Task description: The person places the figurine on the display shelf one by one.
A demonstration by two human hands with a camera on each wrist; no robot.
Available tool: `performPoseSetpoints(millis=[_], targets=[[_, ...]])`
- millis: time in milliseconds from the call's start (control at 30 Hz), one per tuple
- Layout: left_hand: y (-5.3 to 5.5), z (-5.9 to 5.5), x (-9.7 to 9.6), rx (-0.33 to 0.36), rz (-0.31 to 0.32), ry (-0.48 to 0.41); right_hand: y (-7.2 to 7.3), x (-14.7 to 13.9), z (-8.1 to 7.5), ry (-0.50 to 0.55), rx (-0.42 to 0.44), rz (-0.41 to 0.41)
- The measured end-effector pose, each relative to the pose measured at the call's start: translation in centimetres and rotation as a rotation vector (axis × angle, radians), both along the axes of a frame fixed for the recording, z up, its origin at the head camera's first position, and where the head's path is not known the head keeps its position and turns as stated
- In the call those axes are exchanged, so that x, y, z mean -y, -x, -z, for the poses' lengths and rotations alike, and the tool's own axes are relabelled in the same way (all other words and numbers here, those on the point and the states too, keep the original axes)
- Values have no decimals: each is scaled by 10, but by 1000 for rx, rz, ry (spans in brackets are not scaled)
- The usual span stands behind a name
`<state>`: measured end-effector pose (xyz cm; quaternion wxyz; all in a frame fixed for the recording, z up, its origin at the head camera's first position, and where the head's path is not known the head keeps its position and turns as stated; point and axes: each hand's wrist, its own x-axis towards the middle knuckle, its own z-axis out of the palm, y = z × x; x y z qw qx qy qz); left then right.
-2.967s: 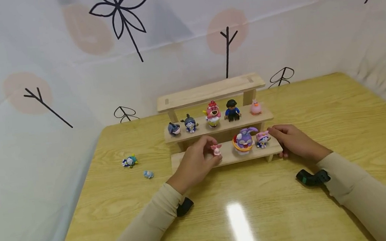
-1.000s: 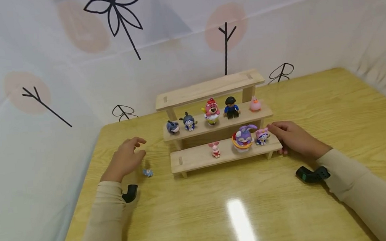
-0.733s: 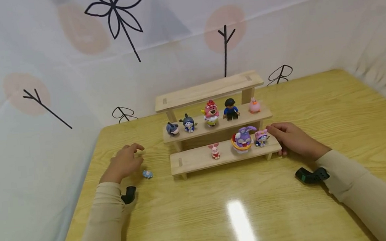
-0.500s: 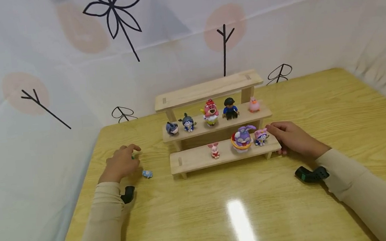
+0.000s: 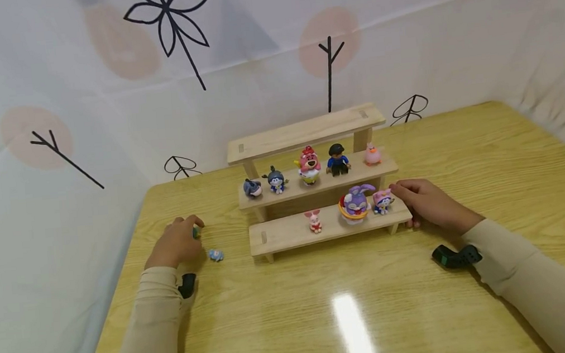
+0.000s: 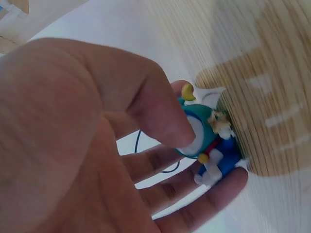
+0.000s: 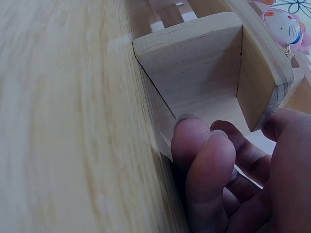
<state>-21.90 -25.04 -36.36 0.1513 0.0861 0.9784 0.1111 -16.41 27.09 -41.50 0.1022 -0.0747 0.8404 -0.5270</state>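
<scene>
In the left wrist view my left hand (image 6: pixel 112 111) holds a small figurine (image 6: pixel 214 162) with a teal hood and blue body. The thumb lies on its pale face and the fingers curl behind. In the head view, my left hand (image 5: pixel 174 243) is at the table's left, hiding most of it. A tiny light-blue figurine (image 5: pixel 216 254) lies close beside. My right hand (image 5: pixel 428 203) holds the right end of the stepped wooden shelf (image 5: pixel 280 239). The right wrist view shows curled fingers (image 7: pixel 211 167) by the shelf's end and one finger touching the board's corner.
A pink piglet figurine (image 5: pixel 314 222), a purple rabbit (image 5: pixel 355 204) and a pink-hooded figurine (image 5: pixel 383 201) sit on the lowest step. Several figurines, including a pink bear (image 5: pixel 309 166), fill the middle step. A printed cloth (image 5: pixel 264 83) hangs behind the table.
My left hand has left the pink piglet on the lowest step, moved left, come down over the teal-hooded figurine and taken hold of it. The right hand has stayed at the shelf's end.
</scene>
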Motion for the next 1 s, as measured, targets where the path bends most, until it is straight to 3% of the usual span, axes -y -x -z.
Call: performPoseSetpoints(millis=[267,467,1000], targets=[[5,6,-3,37,7,-100,1,-2,4,-17,-7,7],[8,9,-9,-10,58,-144,3,-2,4,-24,-12,3],[5,10,-25,-31,72,-151,2,-3,4,-3,-15,-16]])
